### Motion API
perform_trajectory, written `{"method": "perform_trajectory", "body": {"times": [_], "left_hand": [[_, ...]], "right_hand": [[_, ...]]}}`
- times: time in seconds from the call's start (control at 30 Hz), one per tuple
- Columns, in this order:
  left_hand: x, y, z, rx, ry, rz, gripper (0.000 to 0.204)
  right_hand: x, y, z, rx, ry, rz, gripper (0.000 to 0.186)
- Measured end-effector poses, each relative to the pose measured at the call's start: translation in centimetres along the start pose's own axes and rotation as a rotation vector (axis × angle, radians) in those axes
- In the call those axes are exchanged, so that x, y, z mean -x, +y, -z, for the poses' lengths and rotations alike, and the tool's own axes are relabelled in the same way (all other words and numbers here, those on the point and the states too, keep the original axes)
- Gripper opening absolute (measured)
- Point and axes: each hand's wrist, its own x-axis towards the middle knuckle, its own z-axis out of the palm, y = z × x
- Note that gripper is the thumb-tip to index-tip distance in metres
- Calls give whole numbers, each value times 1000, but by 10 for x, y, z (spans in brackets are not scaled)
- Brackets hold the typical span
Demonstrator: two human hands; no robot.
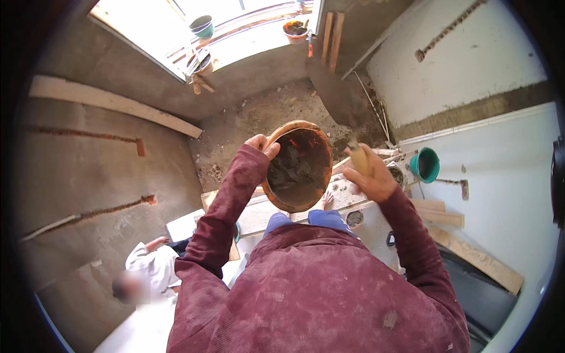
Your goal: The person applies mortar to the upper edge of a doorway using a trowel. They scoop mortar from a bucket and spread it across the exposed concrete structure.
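My left hand (263, 146) grips the rim of an orange-brown bucket (298, 126) and holds it up in front of my body. The bucket is tilted so that its inside shows, with wet grey mortar (297, 176) coating the bottom and walls. My right hand (375, 178) is closed round the pale handle of a trowel (333, 97), just right of the bucket. The trowel's broad, mortar-coloured blade points away from me and is smeared by motion, so I cannot tell how much mortar lies on it.
Below me is a mortar-spattered plank platform (259, 212). A green bucket (425, 165) stands right, beside boards (477, 259). More buckets (202, 27) sit at the window, one red (295, 30). A person in white (156, 265) is at lower left. Rubble lies on the floor (253, 117).
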Motion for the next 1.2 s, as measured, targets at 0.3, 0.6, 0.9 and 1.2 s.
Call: {"method": "perform_trajectory", "body": {"times": [0.3, 0.6, 0.9, 1.2], "left_hand": [[39, 24, 96, 4, 63, -97, 35], [66, 61, 139, 167, 126, -221, 33], [40, 34, 124, 277, 248, -252, 35], [52, 44, 121, 286, 200, -338, 34]], "right_hand": [[-13, -2, 3, 1002, -38, 471, 15], [-51, -50, -29, 1376, 109, 515, 23], [-43, -29, -52, 987, -94, 271, 38], [5, -56, -17, 1088, 13, 414, 28]]}}
